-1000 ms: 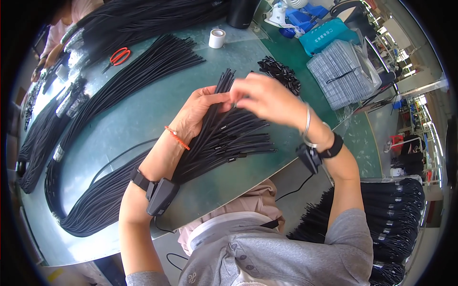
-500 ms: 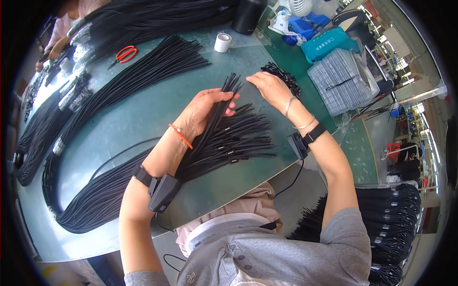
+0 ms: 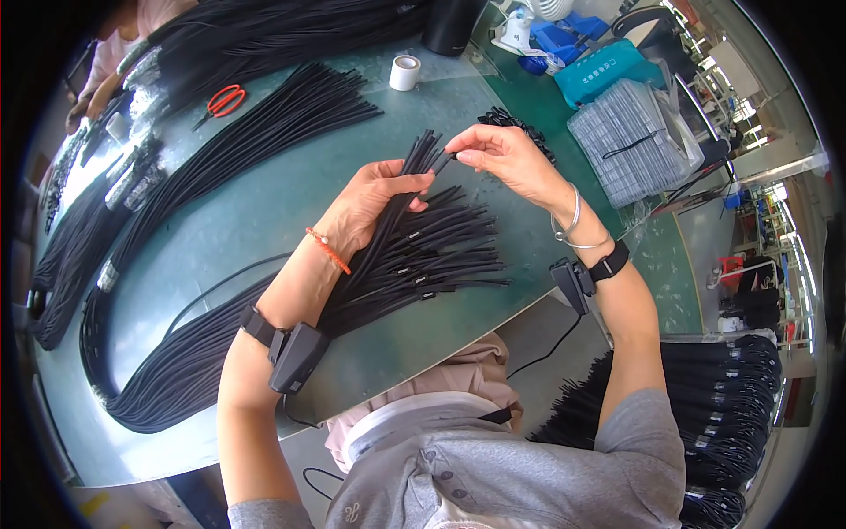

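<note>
My left hand (image 3: 377,192) is wrapped round a bunch of black cables (image 3: 418,157), their cut ends pointing up and away past my thumb. At those ends my right hand (image 3: 511,163) pinches a small black piece (image 3: 452,156) between thumb and fingertips, against the tip of one cable. What kind of piece it is, I cannot make out. Below my hands more black cables (image 3: 467,234) fan out on the table, some with small white-marked tags. Just beyond my right hand lies a heap of small black parts (image 3: 527,132), partly covered by it.
The green table (image 3: 238,203) also carries orange-handled scissors (image 3: 226,101), a white tape roll (image 3: 404,73), a black cylindrical container (image 3: 449,26) and further cable bundles (image 3: 264,123). Clear plastic trays (image 3: 630,141) stand to the right. Another person's hand (image 3: 77,113) shows at the far left.
My right hand has come left from beside the heap to the cable ends, now with a small black piece in its fingertips. My left hand has kept its hold, shifting slightly.
</note>
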A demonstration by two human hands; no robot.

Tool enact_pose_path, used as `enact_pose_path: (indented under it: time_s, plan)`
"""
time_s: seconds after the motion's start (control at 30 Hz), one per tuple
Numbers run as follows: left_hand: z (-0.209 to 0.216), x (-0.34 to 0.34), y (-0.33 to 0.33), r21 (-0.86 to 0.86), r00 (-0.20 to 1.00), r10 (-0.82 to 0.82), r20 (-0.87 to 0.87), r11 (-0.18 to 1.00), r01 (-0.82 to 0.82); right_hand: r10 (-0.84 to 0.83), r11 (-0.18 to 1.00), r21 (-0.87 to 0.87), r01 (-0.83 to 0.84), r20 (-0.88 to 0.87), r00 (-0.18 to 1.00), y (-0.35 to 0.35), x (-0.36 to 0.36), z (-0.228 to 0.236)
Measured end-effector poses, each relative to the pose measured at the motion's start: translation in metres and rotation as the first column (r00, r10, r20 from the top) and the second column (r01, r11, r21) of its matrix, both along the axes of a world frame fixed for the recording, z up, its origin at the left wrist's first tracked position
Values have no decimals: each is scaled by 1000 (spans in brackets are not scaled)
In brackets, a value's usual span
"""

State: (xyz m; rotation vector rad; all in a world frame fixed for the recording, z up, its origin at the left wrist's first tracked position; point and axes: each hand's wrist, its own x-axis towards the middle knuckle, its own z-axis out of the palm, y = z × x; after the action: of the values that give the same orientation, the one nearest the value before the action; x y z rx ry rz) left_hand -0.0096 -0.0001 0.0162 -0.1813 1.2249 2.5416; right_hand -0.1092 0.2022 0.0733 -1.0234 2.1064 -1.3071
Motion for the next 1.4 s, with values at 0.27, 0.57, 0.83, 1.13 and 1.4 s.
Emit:
enact_pose_path:
  time_s: [0.27, 0.57, 0.83, 1.13, 1.4]
  plan:
    - [4, 2, 1, -6, 999, 36, 17, 999, -36, 244, 965, 222, -139, -575, 781, -6, 17, 27]
    - [-9, -4, -5, 11, 999, 31, -28, 999, -31, 357, 933, 210, -292, -641, 680, -19, 115, -10]
    - [5, -1, -12, 17, 969, -227, -97, 973, 229, -246, 821, 160, 548, -768, 592, 99, 2, -28]
    - [2, 1, -12, -70, 983, -179, -40, 982, 176, -213, 896, 65, 440, -806, 552, 66, -11, -60]
    - [4, 2, -8, -88, 989, -148, -10, 985, 147, -341, 891, 104, 442, -487, 804, 66, -13, -56]
